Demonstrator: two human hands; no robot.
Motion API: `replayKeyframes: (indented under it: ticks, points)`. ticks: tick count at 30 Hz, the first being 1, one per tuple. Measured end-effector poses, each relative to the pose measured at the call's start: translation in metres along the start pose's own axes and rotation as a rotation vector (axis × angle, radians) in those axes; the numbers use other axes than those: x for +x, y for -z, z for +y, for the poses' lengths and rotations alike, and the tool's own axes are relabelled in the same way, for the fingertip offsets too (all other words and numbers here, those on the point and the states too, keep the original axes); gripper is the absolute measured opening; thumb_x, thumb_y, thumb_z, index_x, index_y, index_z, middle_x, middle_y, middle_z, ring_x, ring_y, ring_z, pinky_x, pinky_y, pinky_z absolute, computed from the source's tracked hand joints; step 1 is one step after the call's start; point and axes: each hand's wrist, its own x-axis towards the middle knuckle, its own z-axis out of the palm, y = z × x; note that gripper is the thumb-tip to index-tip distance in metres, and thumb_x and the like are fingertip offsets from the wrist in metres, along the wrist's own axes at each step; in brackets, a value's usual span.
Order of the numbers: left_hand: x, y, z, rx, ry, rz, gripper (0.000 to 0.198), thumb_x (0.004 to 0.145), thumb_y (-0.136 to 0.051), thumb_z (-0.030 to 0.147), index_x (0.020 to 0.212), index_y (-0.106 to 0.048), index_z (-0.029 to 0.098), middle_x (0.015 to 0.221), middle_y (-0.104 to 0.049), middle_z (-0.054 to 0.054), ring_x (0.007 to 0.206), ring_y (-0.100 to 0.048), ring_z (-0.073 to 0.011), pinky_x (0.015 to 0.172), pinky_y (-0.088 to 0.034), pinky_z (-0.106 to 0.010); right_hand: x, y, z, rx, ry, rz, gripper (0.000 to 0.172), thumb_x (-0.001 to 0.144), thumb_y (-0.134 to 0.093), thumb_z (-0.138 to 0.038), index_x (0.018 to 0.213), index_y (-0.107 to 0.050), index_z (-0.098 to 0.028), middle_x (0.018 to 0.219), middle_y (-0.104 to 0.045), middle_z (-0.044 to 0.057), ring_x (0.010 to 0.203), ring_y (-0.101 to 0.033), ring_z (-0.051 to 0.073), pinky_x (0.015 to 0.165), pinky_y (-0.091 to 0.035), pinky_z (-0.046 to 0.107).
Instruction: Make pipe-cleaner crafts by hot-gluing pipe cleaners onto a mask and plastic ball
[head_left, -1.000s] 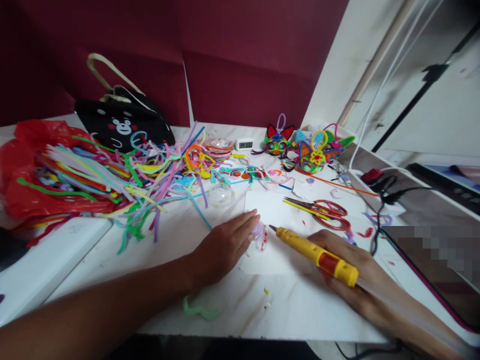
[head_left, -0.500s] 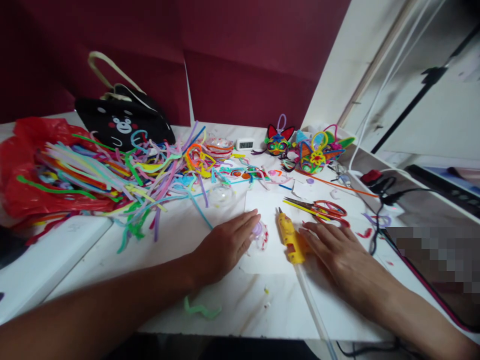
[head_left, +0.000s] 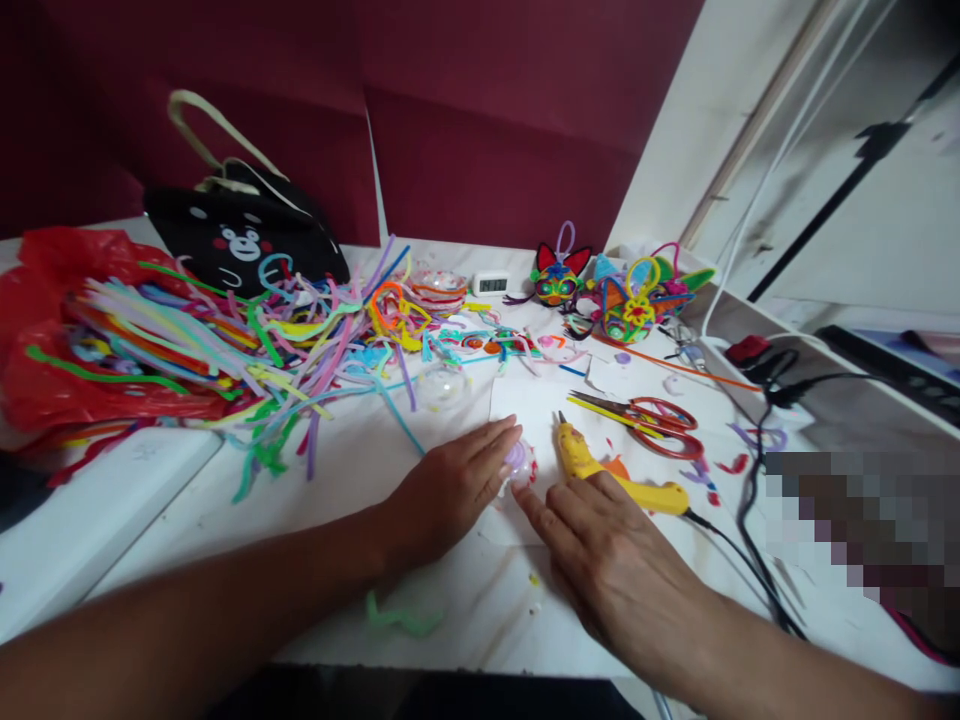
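A small clear plastic dome (head_left: 531, 478) with red bits and a pale purple pipe-cleaner spiral (head_left: 517, 456) on it lies on white paper (head_left: 517, 395). My left hand (head_left: 457, 485) rests along its left side, fingers stretched out and partly covering it. From the right, my right hand (head_left: 607, 550) reaches in. Its index finger is extended with the tip at the dome's lower edge; the other fingers are bent and nothing shows in them. Just beyond that hand lies a yellow glue gun (head_left: 577, 452), its middle hidden by the fingers. Orange-handled scissors (head_left: 667, 415) lie farther back.
Pipe cleaners (head_left: 300, 340) are heaped at the left on a red plastic bag (head_left: 45, 320), before a black bag (head_left: 232, 235). Behind stand a digital clock (head_left: 491, 284) and decorated balls (head_left: 559, 280). Another clear dome (head_left: 442, 385) sits nearby. Black cables (head_left: 757, 480) run down the right.
My right hand has moved left from beside the glue gun to the dome's edge. The glue gun's handle now shows to the right of that hand. My left hand stays put.
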Motion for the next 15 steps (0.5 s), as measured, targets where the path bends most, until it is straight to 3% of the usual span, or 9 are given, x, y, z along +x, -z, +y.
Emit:
replayKeyframes:
  ticks: [15]
  points:
    - [-0.0003,0.0016,0.0003,-0.002,0.003,-0.019,0.040,0.098,-0.037,0.021,0.134,-0.047,0.008,0.142,-0.050,-0.017,0.132,-0.047,-0.0209,0.109,-0.044,-0.037,0.0017,-0.0056,-0.0003,-0.020,-0.026,0.010,0.044,0.080,-0.056,-0.006,0.124,-0.056,-0.002,0.086,-0.065,0.009,0.079,-0.061,0.026,0.076,-0.045,0.045]
